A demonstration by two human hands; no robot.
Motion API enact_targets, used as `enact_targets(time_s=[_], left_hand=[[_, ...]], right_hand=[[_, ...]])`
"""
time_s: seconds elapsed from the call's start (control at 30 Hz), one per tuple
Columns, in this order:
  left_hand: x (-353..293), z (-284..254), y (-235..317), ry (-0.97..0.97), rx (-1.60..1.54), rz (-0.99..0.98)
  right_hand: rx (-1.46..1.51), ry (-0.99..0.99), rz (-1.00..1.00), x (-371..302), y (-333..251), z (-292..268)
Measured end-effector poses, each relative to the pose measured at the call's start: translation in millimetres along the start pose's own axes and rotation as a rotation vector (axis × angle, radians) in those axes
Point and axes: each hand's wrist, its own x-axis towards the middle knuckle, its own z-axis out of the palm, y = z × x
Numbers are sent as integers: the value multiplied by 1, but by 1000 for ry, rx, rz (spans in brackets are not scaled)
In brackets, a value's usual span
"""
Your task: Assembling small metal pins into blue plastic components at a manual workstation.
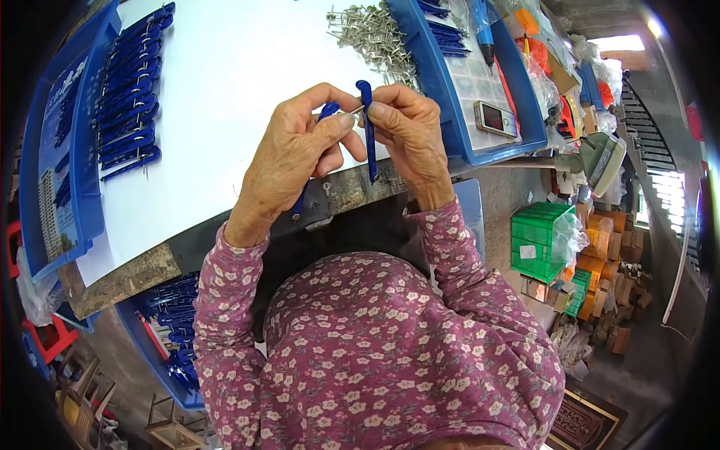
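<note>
My left hand point(281, 154) and my right hand point(416, 135) meet above the near edge of the table. In a pinch, my right hand holds a slim dark-blue piece point(370, 142) with a rounded, curled top, nearly upright. The thumb and forefinger of my left hand close at a small silver metal pin point(358, 110), which touches the blue piece near its top. A second blue piece point(328, 111) shows behind my left fingers, its lower end emerging below that hand. My left palm hides its middle.
White sheeting point(202, 135) covers the table. Blue pieces point(131, 90) lie in a row at left, beside a blue tray point(90, 217). Loose metal pins point(371, 37) are heaped at the far side. A mobile phone point(496, 118) lies in the right blue tray point(480, 159).
</note>
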Motion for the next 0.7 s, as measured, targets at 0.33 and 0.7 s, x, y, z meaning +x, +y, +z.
enact_targets(time_s=[0.33, 0.7], left_hand=[[-4, -5, 3, -31, 78, -12], [-10, 0, 9, -13, 35, 36]], right_hand=[[-83, -41, -50, -1, -2, -1], [-115, -114, -58, -1, -12, 3]])
